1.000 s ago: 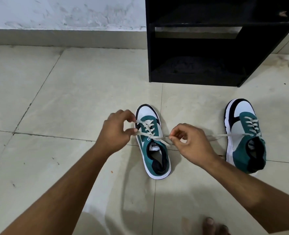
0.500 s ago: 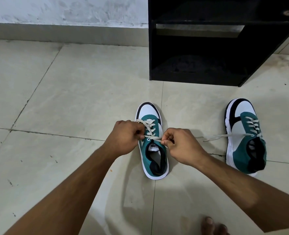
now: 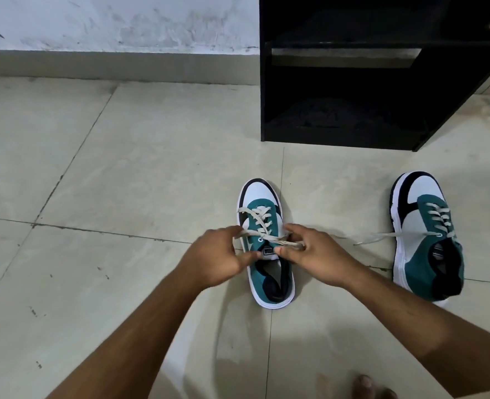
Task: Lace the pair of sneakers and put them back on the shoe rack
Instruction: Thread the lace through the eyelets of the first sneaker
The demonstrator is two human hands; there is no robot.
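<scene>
Teal sneaker (image 3: pixel 269 272): both hands' fingers (image 3: pixel 288 250) pinch its cream lace (image 3: pixel 262 223) ends.

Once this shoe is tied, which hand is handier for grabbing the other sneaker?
Probably the right hand. The other sneaker sits on its side, with a loose lace trailing toward it. The left hand would have to cross over the near sneaker.

Floor (image 3: pixel 122 174) is big pale beige tiles with dark grout lines, kinda glossy and speckled with small dirt marks. The wall (image 3: pixel 117 21) behind it is white and pretty scuffed, with a grey skirting strip (image 3: pixel 108 66) along the bottom. Right of that scuffed stretch, a black open cabinet (image 3: pixel 381 82) stands on the tiles against the wall, its inside dark and dusty.
</scene>
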